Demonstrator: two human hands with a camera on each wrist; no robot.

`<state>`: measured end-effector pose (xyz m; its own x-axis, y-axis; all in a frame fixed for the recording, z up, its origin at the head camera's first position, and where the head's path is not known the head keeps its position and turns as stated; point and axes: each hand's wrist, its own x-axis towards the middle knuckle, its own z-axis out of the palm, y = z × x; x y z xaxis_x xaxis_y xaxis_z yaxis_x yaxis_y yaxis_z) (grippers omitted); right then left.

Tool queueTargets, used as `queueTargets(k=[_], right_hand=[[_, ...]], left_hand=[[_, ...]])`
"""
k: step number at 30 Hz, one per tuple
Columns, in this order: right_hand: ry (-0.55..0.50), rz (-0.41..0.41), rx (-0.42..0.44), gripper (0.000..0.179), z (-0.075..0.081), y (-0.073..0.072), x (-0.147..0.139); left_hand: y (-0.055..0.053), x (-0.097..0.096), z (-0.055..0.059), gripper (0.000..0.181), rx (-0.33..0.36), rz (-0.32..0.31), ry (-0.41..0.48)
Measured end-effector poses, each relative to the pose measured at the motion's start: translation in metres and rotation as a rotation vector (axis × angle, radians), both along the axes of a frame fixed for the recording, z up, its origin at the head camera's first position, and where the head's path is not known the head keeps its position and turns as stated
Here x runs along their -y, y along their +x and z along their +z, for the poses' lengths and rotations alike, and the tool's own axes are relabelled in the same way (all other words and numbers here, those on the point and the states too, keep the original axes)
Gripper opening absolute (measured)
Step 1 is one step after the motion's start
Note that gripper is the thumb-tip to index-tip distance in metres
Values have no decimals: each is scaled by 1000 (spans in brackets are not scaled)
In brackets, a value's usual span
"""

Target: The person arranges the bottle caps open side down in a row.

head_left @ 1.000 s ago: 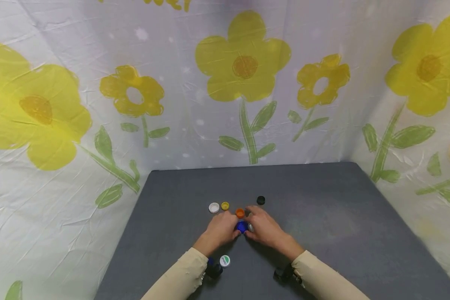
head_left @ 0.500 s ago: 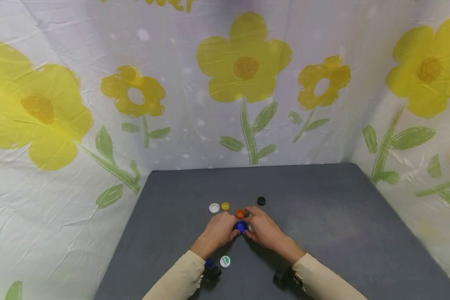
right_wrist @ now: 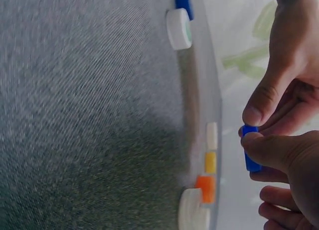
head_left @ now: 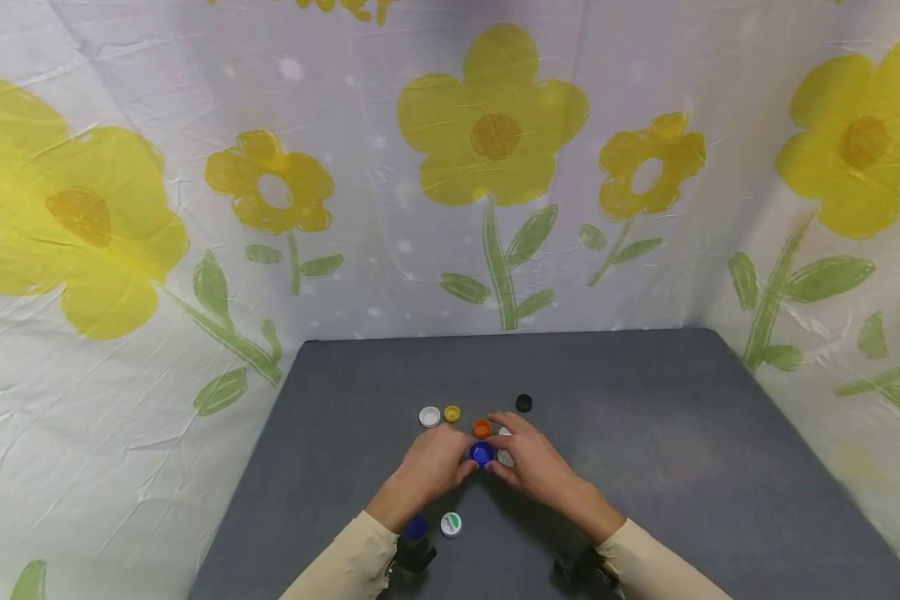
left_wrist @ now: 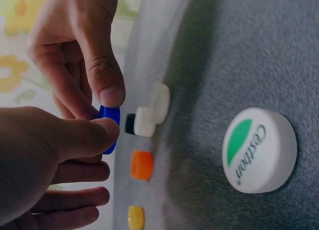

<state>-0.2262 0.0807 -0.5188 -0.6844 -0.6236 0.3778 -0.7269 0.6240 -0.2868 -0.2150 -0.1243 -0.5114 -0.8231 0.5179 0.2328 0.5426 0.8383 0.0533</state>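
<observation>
A blue bottle cap (head_left: 482, 453) is held just off the table between both hands, its hollow inside facing the head camera. My left hand (head_left: 432, 458) pinches its left edge between thumb and fingers. From the other side my right hand (head_left: 531, 465) grips the right edge with its thumb and fingertips. In the left wrist view the cap (left_wrist: 110, 115) stands edge-on, a thumb on each end. Beyond the hands lies an orange cap (head_left: 482, 428). White caps (head_left: 504, 457) sit partly hidden behind the right fingers.
On the dark grey table (head_left: 645, 400) lie a white cap (head_left: 430, 417), a yellow cap (head_left: 452, 413) and a black cap (head_left: 523, 403). Nearer the person are a white cap with a green logo (head_left: 451, 524) and a dark blue cap (head_left: 416, 527). A flowered curtain (head_left: 375, 250) stands behind.
The wrists have spread slightly outward, uncovering more of the dark blue cap by the left sleeve and the white caps by the right hand. Both hands keep hold of the blue bottle cap.
</observation>
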Motion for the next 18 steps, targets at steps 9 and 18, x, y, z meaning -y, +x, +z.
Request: queueTargets(k=[9,18], right_hand=[[-37,9,-21,35,13,14,-5],[-86,0,17,29,22,26,-12]], left_hand=[[13,2,19,25,51,-41,48],[25,4,31,24,95,-112,125]])
